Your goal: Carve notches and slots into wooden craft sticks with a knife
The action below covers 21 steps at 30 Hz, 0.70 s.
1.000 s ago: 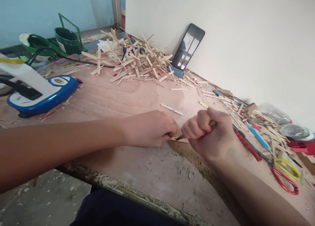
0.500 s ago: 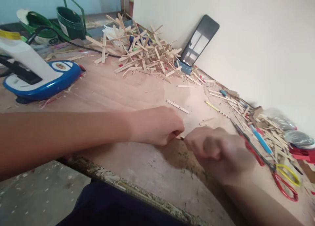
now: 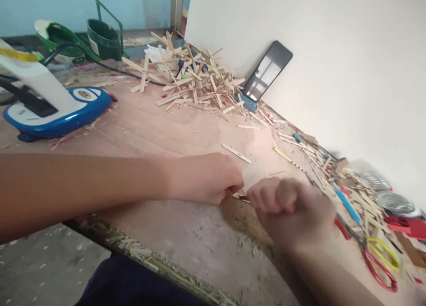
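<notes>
The surface point(image 3: 159, 137) is pale, scuffed wood with dark flecks scattered near its worn front edge. Directly on it, at the left, stands a blue-and-white base point(image 3: 60, 115). Towards the back lies a tangled heap point(image 3: 199, 86) of sticks, next to a blue stand point(image 3: 246, 102). A single stick point(image 3: 236, 153) lies near the middle, a yellow pencil point(image 3: 289, 159) to its right. Further right are scissors point(image 3: 361, 240), a blue tool point(image 3: 346, 203) and piled strips point(image 3: 371, 212).

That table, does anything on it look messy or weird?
Yes. The stick pile at the back looks jumbled, its sticks crossing every which way, and pale scraps litter the near edge of the table.
</notes>
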Each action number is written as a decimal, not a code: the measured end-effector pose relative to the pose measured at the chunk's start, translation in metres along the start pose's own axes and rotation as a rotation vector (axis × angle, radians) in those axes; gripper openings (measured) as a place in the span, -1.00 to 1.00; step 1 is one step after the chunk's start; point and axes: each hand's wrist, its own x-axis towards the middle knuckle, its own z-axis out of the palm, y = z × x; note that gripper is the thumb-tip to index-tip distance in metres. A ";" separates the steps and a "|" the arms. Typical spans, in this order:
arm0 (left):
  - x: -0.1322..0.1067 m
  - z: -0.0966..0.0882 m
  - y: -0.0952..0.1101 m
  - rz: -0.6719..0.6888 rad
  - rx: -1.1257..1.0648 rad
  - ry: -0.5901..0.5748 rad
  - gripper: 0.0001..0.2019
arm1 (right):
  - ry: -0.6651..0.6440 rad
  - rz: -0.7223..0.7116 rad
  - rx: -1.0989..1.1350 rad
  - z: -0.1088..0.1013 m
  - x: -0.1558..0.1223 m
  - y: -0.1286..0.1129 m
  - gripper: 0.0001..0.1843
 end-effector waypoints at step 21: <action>-0.003 0.005 -0.008 0.005 -0.031 -0.011 -0.72 | 0.012 -0.125 0.010 0.001 0.002 0.015 -0.29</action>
